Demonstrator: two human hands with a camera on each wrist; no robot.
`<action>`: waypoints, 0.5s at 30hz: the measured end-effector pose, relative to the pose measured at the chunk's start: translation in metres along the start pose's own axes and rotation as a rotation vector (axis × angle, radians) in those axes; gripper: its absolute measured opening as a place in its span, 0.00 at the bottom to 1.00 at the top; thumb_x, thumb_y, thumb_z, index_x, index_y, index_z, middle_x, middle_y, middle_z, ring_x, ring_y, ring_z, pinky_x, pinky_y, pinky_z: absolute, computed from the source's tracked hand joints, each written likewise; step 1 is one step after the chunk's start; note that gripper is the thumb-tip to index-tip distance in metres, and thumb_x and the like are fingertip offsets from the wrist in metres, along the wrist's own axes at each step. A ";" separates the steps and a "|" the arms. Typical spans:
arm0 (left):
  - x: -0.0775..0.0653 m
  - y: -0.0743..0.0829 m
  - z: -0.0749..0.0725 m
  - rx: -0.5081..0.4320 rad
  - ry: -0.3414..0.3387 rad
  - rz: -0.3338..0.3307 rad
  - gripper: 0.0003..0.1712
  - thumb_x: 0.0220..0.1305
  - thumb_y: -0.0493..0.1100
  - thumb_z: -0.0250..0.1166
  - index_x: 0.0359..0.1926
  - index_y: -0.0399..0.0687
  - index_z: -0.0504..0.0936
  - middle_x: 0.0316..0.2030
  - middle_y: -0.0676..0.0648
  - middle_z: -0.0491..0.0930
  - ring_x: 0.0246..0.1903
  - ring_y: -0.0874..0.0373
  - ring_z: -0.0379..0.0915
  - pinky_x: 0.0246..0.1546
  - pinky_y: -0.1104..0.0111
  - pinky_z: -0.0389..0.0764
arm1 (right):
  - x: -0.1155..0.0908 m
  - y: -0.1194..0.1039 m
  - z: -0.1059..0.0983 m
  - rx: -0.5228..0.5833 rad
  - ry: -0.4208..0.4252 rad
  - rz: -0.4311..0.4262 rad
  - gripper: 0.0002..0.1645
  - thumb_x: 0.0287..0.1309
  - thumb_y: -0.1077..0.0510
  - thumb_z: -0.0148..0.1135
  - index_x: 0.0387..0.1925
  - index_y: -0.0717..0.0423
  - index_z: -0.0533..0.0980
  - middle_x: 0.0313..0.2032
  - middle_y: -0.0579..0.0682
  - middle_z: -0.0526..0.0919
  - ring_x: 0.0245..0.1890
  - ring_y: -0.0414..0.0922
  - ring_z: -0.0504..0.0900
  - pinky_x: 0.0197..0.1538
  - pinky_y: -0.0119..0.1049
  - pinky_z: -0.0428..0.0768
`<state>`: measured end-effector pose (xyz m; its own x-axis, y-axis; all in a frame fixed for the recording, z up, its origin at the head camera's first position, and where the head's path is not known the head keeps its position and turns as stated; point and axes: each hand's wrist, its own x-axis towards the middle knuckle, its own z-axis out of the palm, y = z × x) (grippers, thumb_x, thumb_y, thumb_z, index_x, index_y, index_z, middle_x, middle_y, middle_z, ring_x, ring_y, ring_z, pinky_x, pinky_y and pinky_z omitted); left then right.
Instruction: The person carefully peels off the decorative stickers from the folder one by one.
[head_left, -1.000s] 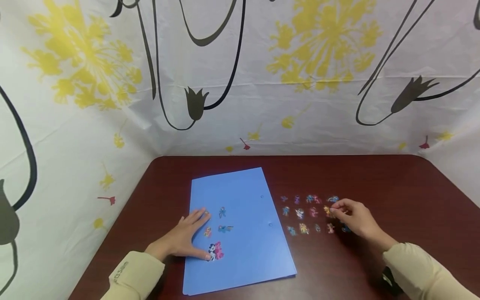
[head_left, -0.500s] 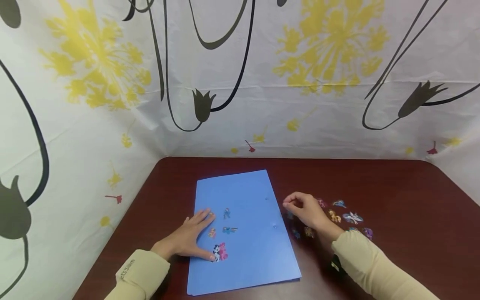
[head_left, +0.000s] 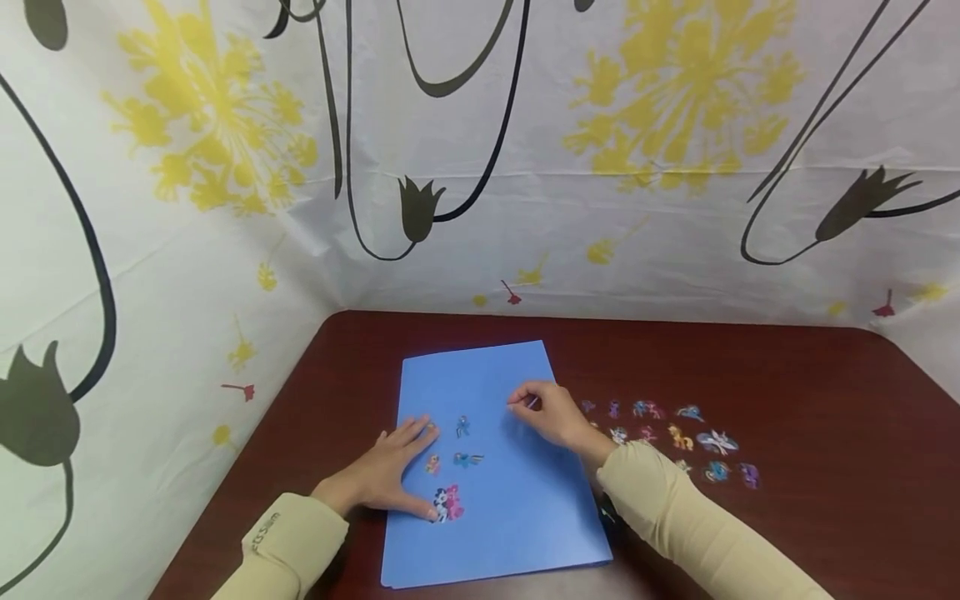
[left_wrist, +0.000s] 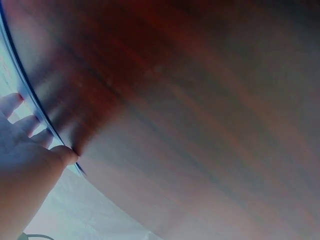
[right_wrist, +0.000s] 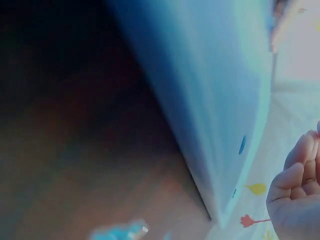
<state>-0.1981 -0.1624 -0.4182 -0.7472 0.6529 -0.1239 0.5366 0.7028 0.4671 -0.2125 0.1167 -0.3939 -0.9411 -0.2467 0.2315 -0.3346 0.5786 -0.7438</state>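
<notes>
A blue folder [head_left: 517, 517] lies on the table, with several small cartoon pony stickers on its left half, among them a pink-and-white pair [head_left: 447, 503] and a blue pony [head_left: 468, 459]. My left hand [head_left: 386, 471] rests on the folder's left side, fingers spread. In the left wrist view, that hand [left_wrist: 30, 135] reaches over the folder's edge. Over the folder's upper right is my right hand [head_left: 553, 417], thumb and forefinger pinched together. A small pale sliver of a sticker [head_left: 533, 402] shows at the fingers. Its design is hidden.
Right of the folder, several more pony stickers lie in rows on the dark red table [head_left: 817, 392], including a yellow pony [head_left: 680, 437] and a winged white one [head_left: 717, 442]. My right sleeve [head_left: 667, 500] covers part of them. A patterned cloth [head_left: 480, 225] hangs behind the table.
My right hand has moved left from the rows of stickers to above the folder, fingers pinched. The left hand has stayed on the folder. The head view has shifted slightly.
</notes>
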 end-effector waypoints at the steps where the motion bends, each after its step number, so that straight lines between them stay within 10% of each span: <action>1: 0.000 0.000 0.000 0.001 0.002 0.000 0.61 0.35 0.72 0.64 0.67 0.47 0.53 0.67 0.45 0.45 0.66 0.47 0.35 0.58 0.43 0.42 | 0.003 -0.001 0.002 -0.002 -0.009 0.001 0.03 0.52 0.63 0.60 0.29 0.60 0.77 0.26 0.46 0.76 0.26 0.40 0.71 0.27 0.29 0.73; 15: 0.000 0.001 0.001 -0.003 0.004 -0.013 0.61 0.34 0.72 0.64 0.67 0.48 0.54 0.67 0.45 0.46 0.66 0.47 0.36 0.57 0.43 0.43 | 0.033 -0.021 0.032 -0.058 -0.131 0.025 0.03 0.52 0.64 0.60 0.25 0.59 0.78 0.23 0.45 0.75 0.25 0.39 0.71 0.27 0.28 0.72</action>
<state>-0.1971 -0.1616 -0.4191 -0.7558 0.6425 -0.1263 0.5258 0.7105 0.4678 -0.2349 0.0717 -0.3903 -0.9357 -0.3293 0.1267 -0.3174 0.6285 -0.7101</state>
